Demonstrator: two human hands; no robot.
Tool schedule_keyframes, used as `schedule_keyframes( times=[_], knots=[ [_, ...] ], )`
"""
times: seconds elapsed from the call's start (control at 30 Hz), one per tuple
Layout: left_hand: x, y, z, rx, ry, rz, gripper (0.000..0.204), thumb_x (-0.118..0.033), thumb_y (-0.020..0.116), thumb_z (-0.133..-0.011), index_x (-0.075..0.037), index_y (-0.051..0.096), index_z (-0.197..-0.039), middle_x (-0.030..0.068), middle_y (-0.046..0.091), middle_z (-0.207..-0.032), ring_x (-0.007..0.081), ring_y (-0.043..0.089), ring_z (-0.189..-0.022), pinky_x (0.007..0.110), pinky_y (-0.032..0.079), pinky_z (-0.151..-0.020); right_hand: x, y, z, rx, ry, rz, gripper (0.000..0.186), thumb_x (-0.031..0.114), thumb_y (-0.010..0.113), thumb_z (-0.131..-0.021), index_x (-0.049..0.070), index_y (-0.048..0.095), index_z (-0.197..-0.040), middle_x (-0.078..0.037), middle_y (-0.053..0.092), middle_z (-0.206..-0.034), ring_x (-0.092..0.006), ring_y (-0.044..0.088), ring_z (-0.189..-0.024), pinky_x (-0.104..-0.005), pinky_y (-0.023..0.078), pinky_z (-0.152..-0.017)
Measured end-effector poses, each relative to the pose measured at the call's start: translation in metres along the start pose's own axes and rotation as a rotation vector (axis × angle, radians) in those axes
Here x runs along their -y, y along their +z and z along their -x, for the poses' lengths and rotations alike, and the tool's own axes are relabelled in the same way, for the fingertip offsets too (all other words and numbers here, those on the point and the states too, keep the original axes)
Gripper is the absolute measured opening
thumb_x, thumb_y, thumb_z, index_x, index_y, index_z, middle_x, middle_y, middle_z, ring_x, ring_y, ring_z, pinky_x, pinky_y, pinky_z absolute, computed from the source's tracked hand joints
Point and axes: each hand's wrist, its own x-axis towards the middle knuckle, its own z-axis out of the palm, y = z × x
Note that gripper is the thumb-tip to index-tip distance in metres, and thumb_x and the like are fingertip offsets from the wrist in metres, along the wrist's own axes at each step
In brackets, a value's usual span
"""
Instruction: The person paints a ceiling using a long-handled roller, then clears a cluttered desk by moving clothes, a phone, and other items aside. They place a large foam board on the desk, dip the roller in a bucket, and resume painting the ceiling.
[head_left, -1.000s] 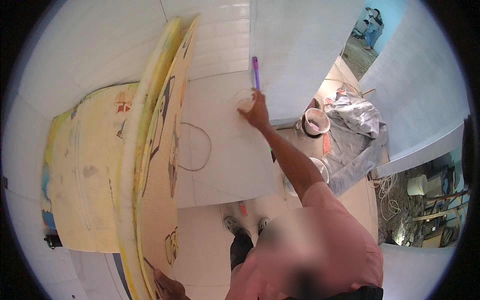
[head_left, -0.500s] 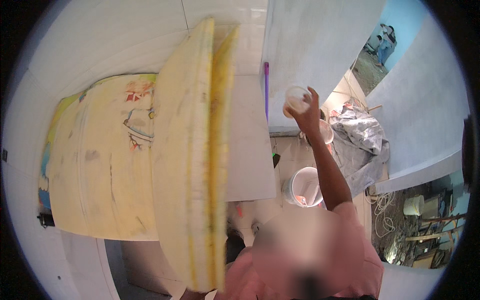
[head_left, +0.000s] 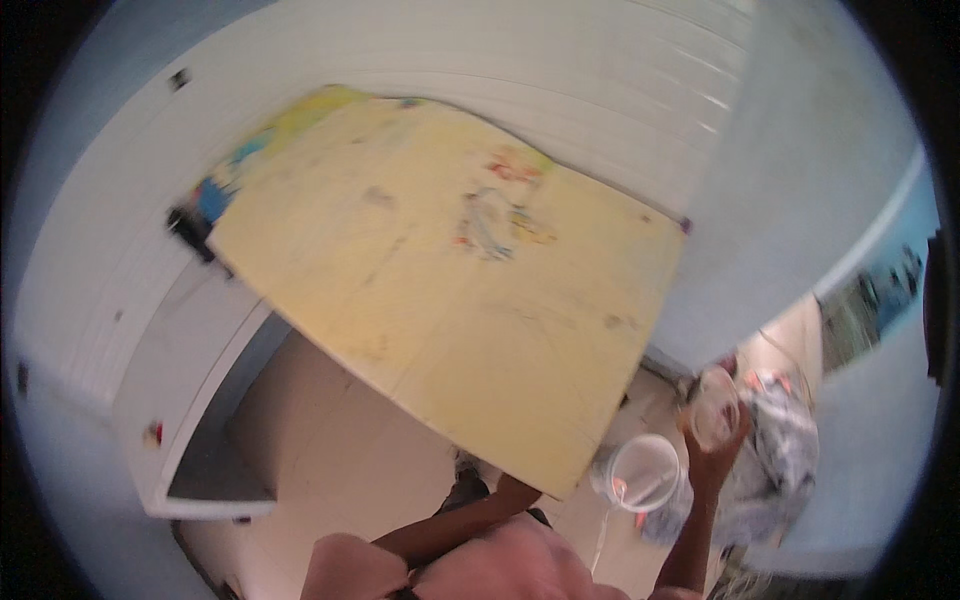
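The yellow mat (head_left: 430,320) is laid out mid-view, long axis pointed from 10 to 4 o'clock. It's reached nearest by the left grip (head_left: 519,490), half hidden at the 5 o'clock corner, mat off toward 11; whether it's closed can't be told. A clear cup (head_left: 715,408) is held in the right grip (head_left: 712,462), white bucket (head_left: 641,442) around 8.

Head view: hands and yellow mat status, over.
Right hand holds clear container. Left hand, partly hidden, at edge of yellow mat. Mat spread open. White bucket nearby.
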Motion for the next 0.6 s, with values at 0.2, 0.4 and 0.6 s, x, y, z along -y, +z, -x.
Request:
schedule_keyframes(
  times=[0.2, 0.4, 0.6],
  knots=[
    [-0.001, -0.024, -0.003, -0.059, -0.151, 0.104, 0.041, -0.034, 0.060, -0.083, -0.009, 0.061, -0.115, 0.0179, 0.061, -0.114, 0.0342, 0.056, -0.108, 0.053, 0.042, -0.092, 0.029, 0.017, 0.044, 0.112, -0.156, -0.045, 0.094, 0.018, 0.084, -0.065, 0.002, 0.028, -0.139, -0.016, 0.037, -0.135, -0.0311, 0.039, -0.126, -0.0459, 0.032, -0.108],
    [0.005, -0.119, 0.004, 0.400, -0.131, -0.323, 0.076, -0.057, 0.065, -0.074, -0.014, 0.050, -0.134, 0.0118, 0.046, -0.139, 0.0323, 0.033, -0.134, 0.050, 0.025, -0.110, 0.082, 0.055, 0.064, 0.309, -0.276, -0.165, 0.097, 0.013, 0.083, -0.064, 0.003, 0.025, -0.140, -0.016, 0.036, -0.137, -0.0321, 0.038, -0.127, -0.0457, 0.031, -0.108],
    [0.067, -0.200, 0.063, 0.222, -0.287, 0.232, 0.088, -0.061, 0.069, -0.072, -0.004, 0.044, -0.135, 0.0183, 0.045, -0.138, 0.0333, 0.042, -0.128, 0.045, 0.034, -0.105, 0.172, 0.149, 0.106, 0.516, -0.352, -0.212, 0.099, 0.013, 0.087, -0.057, 0.006, 0.028, -0.136, -0.015, 0.039, -0.131, -0.0301, 0.044, -0.121, -0.0456, 0.044, -0.095]
  ],
)
